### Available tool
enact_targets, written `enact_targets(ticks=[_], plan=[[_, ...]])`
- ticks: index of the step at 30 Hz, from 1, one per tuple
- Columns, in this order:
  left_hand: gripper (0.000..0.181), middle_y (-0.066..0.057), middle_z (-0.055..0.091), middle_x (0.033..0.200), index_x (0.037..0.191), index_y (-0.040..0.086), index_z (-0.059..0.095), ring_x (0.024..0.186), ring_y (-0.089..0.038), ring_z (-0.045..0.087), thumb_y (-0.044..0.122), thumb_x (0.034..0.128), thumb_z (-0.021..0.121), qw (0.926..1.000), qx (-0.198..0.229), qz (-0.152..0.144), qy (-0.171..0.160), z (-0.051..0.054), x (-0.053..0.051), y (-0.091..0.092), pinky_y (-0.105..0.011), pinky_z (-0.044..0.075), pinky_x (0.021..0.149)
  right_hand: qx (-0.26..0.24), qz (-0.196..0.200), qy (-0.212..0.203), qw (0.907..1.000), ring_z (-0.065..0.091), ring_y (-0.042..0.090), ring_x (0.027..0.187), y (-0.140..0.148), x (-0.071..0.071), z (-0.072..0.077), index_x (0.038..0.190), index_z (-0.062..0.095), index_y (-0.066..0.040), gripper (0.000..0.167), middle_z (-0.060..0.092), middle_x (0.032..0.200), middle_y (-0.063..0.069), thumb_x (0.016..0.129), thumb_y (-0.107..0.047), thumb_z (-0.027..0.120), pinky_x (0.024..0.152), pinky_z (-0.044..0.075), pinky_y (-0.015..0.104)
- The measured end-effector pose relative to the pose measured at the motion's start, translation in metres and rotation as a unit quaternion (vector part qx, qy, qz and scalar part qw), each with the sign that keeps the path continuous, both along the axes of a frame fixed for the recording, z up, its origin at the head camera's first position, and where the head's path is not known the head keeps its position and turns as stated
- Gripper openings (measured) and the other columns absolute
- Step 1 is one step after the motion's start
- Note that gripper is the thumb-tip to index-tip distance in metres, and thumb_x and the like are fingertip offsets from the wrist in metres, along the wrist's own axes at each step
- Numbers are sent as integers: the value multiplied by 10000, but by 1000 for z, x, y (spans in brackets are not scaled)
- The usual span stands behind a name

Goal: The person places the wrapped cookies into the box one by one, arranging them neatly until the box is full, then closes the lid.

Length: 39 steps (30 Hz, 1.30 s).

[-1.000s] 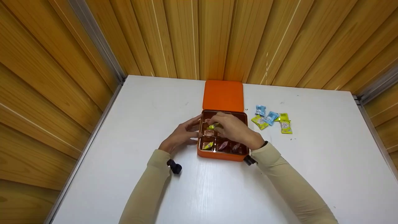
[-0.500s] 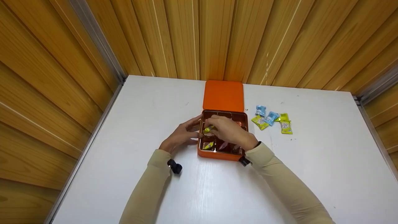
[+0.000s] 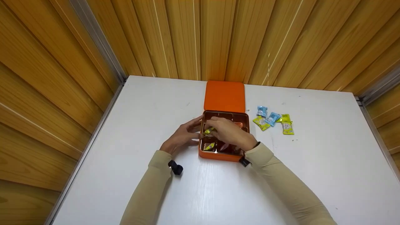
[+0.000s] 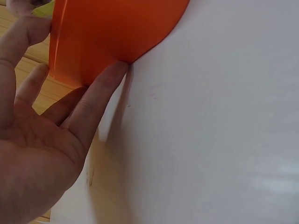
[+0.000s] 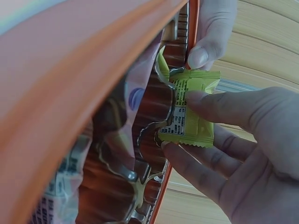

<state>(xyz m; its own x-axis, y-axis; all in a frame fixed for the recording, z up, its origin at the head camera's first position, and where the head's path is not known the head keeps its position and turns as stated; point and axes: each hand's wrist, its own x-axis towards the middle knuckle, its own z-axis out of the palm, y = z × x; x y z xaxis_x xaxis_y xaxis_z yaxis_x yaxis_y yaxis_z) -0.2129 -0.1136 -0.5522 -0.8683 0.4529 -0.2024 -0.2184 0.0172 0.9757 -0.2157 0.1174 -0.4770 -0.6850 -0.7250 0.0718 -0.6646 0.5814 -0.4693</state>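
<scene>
An orange box (image 3: pixel 221 156) with a brown divided tray stands on the white table. My left hand (image 3: pixel 182 137) rests against its left side with fingers spread; in the left wrist view the fingertips of that hand (image 4: pixel 51 126) touch the orange wall. Over the tray's left middle compartment, my right hand (image 3: pixel 229 131) pinches a yellow-green wrapped candy (image 3: pixel 208 131). The right wrist view shows this candy (image 5: pixel 191 109) between thumb and fingers of the right hand (image 5: pixel 252 149), partly inside a compartment. Another yellow-green candy (image 3: pixel 209 146) lies in the front left compartment, with a pink one (image 3: pixel 224 147) beside it.
The orange lid (image 3: pixel 224 96) lies behind the box, near the wooden wall (image 3: pixel 215 40). Right of the box, blue candies (image 3: pixel 272 118) and yellow-green candies (image 3: pixel 287 127) lie loosely grouped on the table (image 3: pixel 140 109).
My right hand has moved left and slightly toward the front with the pinched candy, from the tray's middle to its left middle compartment. My left hand has stayed in place.
</scene>
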Motion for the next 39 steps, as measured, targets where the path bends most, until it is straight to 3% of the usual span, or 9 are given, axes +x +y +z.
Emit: enact_targets(ticks=[16,27,39], plan=[[863,-16,517,1589,1641,348,427,1382,-258,564,0,918,746,10000,-7,42,-72,-1,-1,3,-468,618,905,185,-96,62,9998,678,222,972,1,1,2,1200,734,-77,191,687,1087,71,1012,-45,722,895,607,393],[866,-18,501,1600,1646,335,422,1433,-254,512,7,919,760,9999,109,31,-24,-3,-1,3,-490,606,931,102,-115,91,9998,688,228,983,5,0,0,1169,746,-79,159,693,1104,81,1013,-57,725,888,610,401],[858,-59,484,1617,1658,292,407,1438,-287,509,-2,927,748,10000,56,81,0,-1,1,1,-494,609,923,-22,-503,-23,9987,672,267,1020,18,1,5,1240,746,-51,245,698,1174,106,997,-79,755,952,584,444]])
